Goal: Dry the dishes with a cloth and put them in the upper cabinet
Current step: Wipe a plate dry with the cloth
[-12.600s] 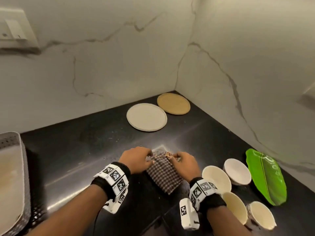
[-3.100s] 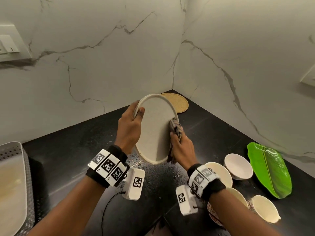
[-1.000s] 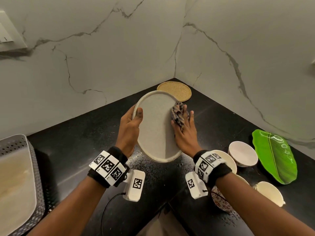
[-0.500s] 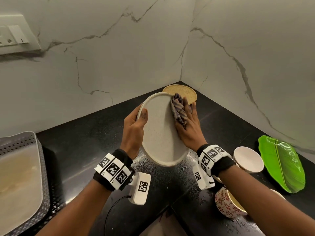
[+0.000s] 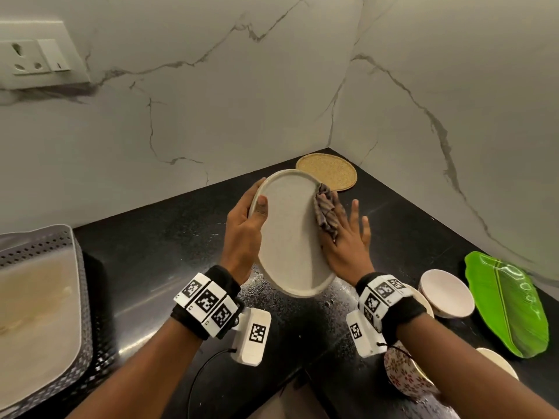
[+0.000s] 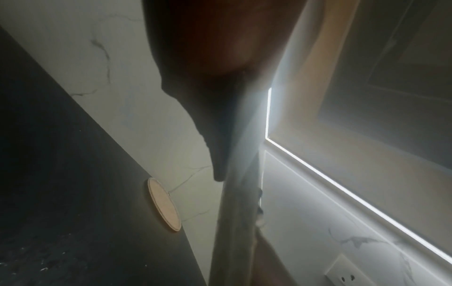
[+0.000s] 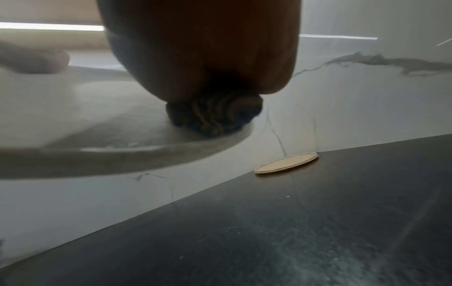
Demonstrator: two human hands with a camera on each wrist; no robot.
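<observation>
A round off-white plate (image 5: pixel 289 237) is held tilted above the black counter (image 5: pixel 169 255). My left hand (image 5: pixel 257 201) grips its left rim, thumb on the face and fingers behind. My right hand (image 5: pixel 343 228) presses a bunched checked cloth (image 5: pixel 325 211) against the plate's upper right rim with its fingers straight and spread. The right wrist view shows the cloth (image 7: pixel 215 116) squeezed between my fingers and the plate (image 7: pixel 117 135). From the left wrist the plate (image 6: pixel 237 212) appears edge-on beside my dark fingers (image 6: pixel 215 147).
A tan woven round mat (image 5: pixel 326 175) lies in the counter corner. At the right are a white bowl (image 5: pixel 447 293), a green leaf-shaped dish (image 5: pixel 508 306), a floral cup (image 5: pixel 402 373) and more bowls. A grey perforated tray (image 5: pixel 45 297) stands at the left, a wall socket (image 5: pixel 36 55) above it.
The plate was lifted off the counter and held up for wiping. In the last second my right hand slid the cloth up to the right rim and its fingers spread wider.
</observation>
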